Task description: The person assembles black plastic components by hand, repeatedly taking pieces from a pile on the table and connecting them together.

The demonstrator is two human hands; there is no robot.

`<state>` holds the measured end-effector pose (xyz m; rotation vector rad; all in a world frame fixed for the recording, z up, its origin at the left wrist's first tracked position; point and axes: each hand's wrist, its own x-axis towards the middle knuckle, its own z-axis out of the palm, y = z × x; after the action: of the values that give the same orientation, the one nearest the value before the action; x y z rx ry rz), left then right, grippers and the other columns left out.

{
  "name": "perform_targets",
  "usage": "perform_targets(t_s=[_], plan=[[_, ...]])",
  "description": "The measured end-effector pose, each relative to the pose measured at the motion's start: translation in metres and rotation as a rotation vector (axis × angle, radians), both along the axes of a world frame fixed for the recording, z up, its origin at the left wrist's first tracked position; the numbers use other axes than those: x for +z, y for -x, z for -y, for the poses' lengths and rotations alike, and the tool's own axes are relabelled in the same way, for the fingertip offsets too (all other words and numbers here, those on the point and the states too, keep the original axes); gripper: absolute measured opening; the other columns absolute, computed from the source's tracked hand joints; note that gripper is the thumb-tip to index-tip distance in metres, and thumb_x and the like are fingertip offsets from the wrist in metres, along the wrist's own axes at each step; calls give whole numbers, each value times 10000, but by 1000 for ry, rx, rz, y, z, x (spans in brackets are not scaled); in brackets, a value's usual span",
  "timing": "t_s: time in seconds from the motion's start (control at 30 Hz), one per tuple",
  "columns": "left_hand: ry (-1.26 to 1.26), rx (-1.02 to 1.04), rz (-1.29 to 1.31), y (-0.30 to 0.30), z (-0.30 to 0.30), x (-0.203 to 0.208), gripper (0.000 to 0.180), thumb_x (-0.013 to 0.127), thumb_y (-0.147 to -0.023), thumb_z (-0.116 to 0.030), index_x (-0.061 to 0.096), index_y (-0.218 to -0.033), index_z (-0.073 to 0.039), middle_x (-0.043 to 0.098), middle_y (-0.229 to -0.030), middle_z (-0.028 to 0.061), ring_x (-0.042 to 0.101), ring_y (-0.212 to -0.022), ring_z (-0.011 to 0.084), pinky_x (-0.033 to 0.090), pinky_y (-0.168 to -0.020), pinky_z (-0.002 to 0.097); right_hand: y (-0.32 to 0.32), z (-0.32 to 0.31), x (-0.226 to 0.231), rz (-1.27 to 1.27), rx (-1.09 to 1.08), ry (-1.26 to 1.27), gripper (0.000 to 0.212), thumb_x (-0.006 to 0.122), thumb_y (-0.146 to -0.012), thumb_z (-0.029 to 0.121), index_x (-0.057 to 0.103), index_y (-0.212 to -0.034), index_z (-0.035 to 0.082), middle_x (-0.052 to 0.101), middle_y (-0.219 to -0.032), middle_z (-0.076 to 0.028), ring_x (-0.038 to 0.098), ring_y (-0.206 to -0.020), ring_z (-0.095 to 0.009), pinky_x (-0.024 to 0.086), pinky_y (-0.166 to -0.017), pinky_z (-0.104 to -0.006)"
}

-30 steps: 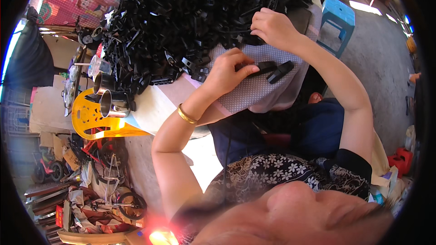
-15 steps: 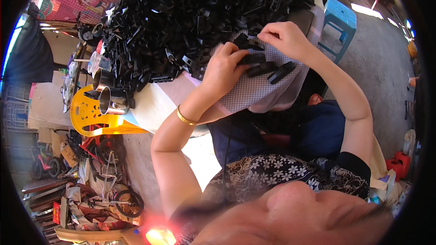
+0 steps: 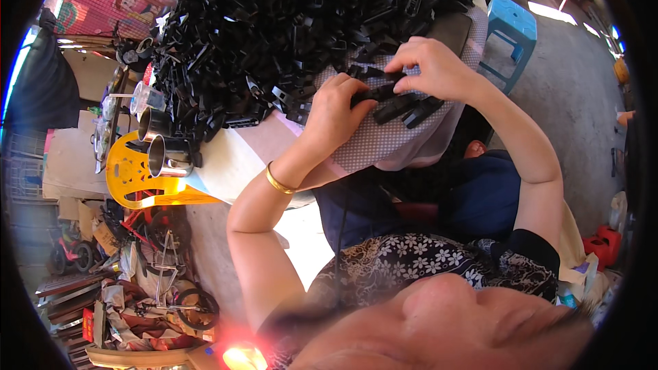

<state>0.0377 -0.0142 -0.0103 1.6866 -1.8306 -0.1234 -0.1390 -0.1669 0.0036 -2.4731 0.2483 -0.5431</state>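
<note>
A big heap of small black plastic parts (image 3: 288,20) covers most of the cloth-covered table. At its near edge my left hand (image 3: 334,111) is closed on a dark, longish black plastic part (image 3: 375,93), thumb below and fingers above. The thumb and fingers of my right hand (image 3: 433,68) are closed at that part's right end; how firmly they grip it cannot be seen. Several more loose black plastic parts (image 3: 419,111) lie on the cloth just below my right hand. My fingers hide some of the held part.
The patterned tablecloth (image 3: 370,145) hangs over the table's near edge. Two metal cups (image 3: 170,156) stand left, by a yellow plastic chair (image 3: 127,171). A blue stool (image 3: 513,24) is at the right. Bicycles and clutter (image 3: 161,267) fill the lower left.
My right hand has come down and leftward, and its fingers now meet the part in my left hand. The left hand has shifted slightly, its thumb lower along the part.
</note>
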Motion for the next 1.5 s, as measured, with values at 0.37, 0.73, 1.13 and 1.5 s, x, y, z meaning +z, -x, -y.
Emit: perform_targets(t_s=[0.37, 0.73, 1.13, 1.5], plan=[[-38, -11, -50, -1, 7, -2, 226, 764, -707, -79, 686, -891, 27, 606, -791, 124, 609, -716, 261, 482, -653, 326, -1, 0, -16, 73, 43, 198, 280, 733, -654, 86, 712, -924, 15, 622, -814, -93, 553, -837, -265, 458, -752, -362], [17, -282, 0, 10, 8, -8, 231, 691, -803, -114, 668, -1015, -23, 588, -936, 112, 567, -879, 270, 469, -764, 345, -17, 34, -5, 209, -61, 366, 205, 701, -748, 135, 697, -931, 40, 657, -959, -79, 583, -887, -243, 481, -772, -344], [40, -194, -171, 1, 5, 1, 350, 696, -813, -84, 620, -1152, -38, 572, -972, 102, 581, -823, 208, 494, -734, 295, -33, 50, 15, 262, -357, 889, 122, 686, -753, 155, 672, -773, 36, 628, -1099, -60, 544, -1064, -216, 441, -854, -352], [-45, 54, -627, 1, 10, -3, 464, 634, -902, -110, 467, -1317, 14, 650, -1005, 85, 624, -853, 118, 516, -765, 250, -19, -28, -9, 107, -6, -380, 145, 700, -800, 87, 669, -906, -6, 659, -809, -75, 618, -730, -130, 493, -673, -266]])
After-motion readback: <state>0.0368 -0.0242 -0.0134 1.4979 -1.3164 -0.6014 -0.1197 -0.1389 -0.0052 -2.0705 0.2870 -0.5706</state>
